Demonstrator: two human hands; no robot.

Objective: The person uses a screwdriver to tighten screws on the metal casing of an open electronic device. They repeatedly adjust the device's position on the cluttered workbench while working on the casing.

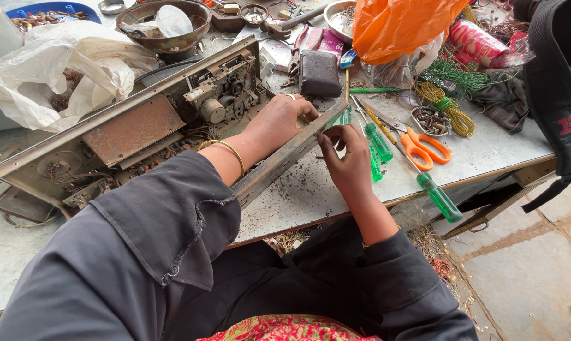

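Note:
An old rusty electronics chassis [134, 129] lies open on the table, its circuit parts and wires exposed. My left hand [279, 123], with a ring and a gold bangle, grips the chassis front rail [279, 164] from above. My right hand [348, 161] sits just right of it and holds a small green-handled screwdriver [343, 117] against the end of that rail. The screwdriver's tip is hidden behind my fingers.
Two more green screwdrivers [379, 142] [438, 196] and orange scissors [424, 146] lie to the right. Behind are a brown wallet [319, 72], an orange bag [399, 25], wire coils [452, 95], a metal bowl [165, 28] and a white bag [58, 69]. A black backpack [557, 95] hangs at the right.

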